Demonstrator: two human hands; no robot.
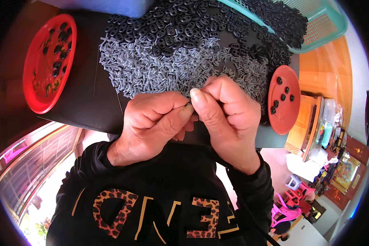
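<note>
Small black button-like piece [189,105] sits pinched between our two thumbs at the near edge of the black worktop [82,98]. Left hand [151,125] and right hand [225,119] press together, each grip closed tight on it. Grey pin heap [151,67] crowds just beyond; red lids [37,86] [285,119] flank us, bare worktop at left.
</note>
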